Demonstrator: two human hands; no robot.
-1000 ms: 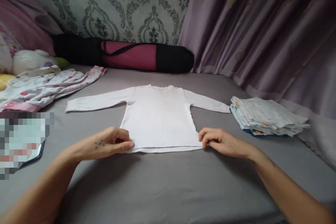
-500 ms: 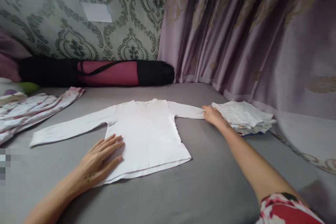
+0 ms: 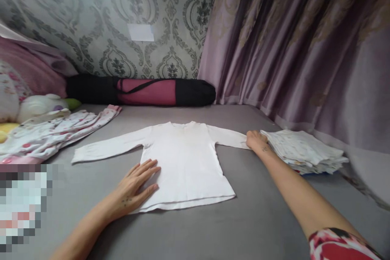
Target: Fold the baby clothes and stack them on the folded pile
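A small white long-sleeved shirt (image 3: pixel 185 166) lies flat on a grey sheet, its neck pointing away from me and both sleeves spread out sideways. My left hand (image 3: pixel 141 183) rests flat on the left lower side of the shirt, fingers stretched out. At the end of the right-hand sleeve, my right hand (image 3: pixel 257 141) is closed around the cuff, which its fingers hide. Just beyond that hand sits a stack of folded white printed clothes (image 3: pixel 307 150).
Patterned clothing (image 3: pixel 73 130) with pink cuffs lies at the left, by a white plush toy (image 3: pixel 42 105). A black and maroon rolled bag (image 3: pixel 146 91) runs along the wall. Purple curtains (image 3: pixel 258 40) hang at the right over the grey sheet (image 3: pixel 243 227).
My view has turned to the left, so everything appears further right. My right hand still grips the sleeve end, and my left hand stays flat on the shirt.
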